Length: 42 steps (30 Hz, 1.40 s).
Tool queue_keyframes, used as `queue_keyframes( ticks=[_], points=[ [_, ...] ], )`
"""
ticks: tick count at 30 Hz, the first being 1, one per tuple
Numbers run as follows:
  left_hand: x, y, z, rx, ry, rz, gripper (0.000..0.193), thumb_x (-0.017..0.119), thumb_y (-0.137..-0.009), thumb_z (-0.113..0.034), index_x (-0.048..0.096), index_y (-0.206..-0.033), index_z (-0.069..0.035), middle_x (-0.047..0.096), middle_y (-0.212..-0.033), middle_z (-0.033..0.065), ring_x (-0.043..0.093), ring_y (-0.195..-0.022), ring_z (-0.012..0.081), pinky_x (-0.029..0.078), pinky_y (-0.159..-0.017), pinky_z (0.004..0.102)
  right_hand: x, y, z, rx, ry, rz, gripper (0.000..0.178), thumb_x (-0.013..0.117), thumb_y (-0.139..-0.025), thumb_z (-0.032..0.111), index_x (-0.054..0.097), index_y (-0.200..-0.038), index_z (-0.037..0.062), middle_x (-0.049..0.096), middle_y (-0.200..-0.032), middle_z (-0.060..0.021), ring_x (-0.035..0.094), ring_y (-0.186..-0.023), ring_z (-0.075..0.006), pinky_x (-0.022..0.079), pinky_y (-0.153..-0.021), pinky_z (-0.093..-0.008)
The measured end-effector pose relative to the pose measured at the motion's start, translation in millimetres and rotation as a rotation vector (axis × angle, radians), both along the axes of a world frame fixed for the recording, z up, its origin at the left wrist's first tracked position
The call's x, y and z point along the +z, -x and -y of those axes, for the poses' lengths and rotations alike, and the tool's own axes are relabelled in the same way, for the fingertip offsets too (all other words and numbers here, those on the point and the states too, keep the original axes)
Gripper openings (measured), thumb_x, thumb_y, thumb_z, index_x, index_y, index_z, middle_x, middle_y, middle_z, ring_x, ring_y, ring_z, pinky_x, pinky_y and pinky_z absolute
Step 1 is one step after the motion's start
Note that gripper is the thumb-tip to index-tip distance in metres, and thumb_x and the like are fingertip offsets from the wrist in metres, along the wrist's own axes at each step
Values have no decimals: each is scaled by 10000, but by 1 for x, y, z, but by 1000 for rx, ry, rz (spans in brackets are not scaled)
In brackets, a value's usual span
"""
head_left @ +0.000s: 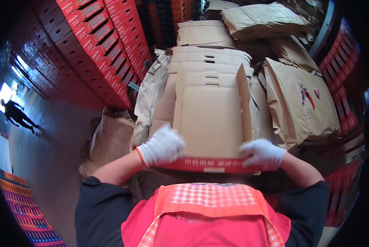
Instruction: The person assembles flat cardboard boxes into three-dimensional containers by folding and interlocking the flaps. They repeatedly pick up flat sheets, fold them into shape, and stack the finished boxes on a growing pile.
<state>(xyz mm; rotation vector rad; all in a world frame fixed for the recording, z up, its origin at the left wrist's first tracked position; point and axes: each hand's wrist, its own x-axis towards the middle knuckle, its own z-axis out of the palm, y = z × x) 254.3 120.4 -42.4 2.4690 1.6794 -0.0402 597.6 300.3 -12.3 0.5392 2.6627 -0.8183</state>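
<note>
Just below the middle of the frame, an open cardboard tray (211,119) lies with its plain brown inside facing up, its two side walls standing and its red near edge (209,165) running crosswise in front of the person's checked apron (213,194). The left hand (164,146), in a pale knitted glove, is curled nearly closed at the tray's near left corner; motion blur hides the fingertips, so whether it pinches the cardboard cannot be told. The right hand (264,154), gloved alike, has its fingers bent over the near right corner, partly curled, and its hold is likewise too blurred to tell. Beyond the tray's far edge, flat cardboard blanks (211,55) overlap toward the top centre. Room is tight at the sides: crumpled wrapping paper (149,96) borders the blanks on the left, and a wrapped bundle (301,105) stands near on the right, with red-handled pliers (307,98) lying on it. Tall red box stacks (104,49) close off the upper left. The widest open stretch is the grey floor (65,140) at left, where a dark figure (18,115) appears far off.
</note>
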Motion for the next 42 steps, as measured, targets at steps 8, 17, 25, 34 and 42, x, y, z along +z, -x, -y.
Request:
queue_keyframes(
  ticks=[8,17,25,34,42],
  points=[
    [-111,-13,-21,813,2,1948,737,593,-961,-251,218,-1554,-25,303,-1589,139,345,-1429,231,281,-1174,359,-150,-2,-38,-1036,829,-1001,752,609,-878,91,261,-1542,31,331,-1554,-168,287,-1455,-248,218,-1187,-344],
    [-114,-98,-36,1068,-176,2536,492,662,-841,-239,565,-1288,-57,602,-1294,77,562,-1180,197,432,-1044,341,31,-1,-77,-811,687,-942,787,497,-731,57,337,-1498,-14,564,-1298,-123,597,-1033,-188,499,-843,-252],
    [-105,-152,-18,341,717,2240,445,661,-819,-276,579,-1180,-28,635,-1178,164,619,-1070,302,461,-1003,451,159,101,41,204,-503,-570,703,591,-615,-24,530,-1314,6,562,-1193,-138,590,-1075,-250,504,-885,-302],
    [75,-99,-2,16,-1140,374,912,600,-801,-611,477,-1345,111,402,-1458,319,335,-1400,458,179,-1166,621,115,169,-14,-248,-593,-954,264,716,-822,150,610,-1029,24,655,-904,-166,649,-774,-301,517,-727,-394],
    [134,-53,-88,335,-610,255,778,732,-526,-732,706,-930,-67,661,-963,213,605,-964,375,463,-821,485,122,141,-42,-201,-507,-851,415,683,-826,82,518,-1199,4,636,-1000,-188,649,-781,-307,524,-724,-399]
  ],
)
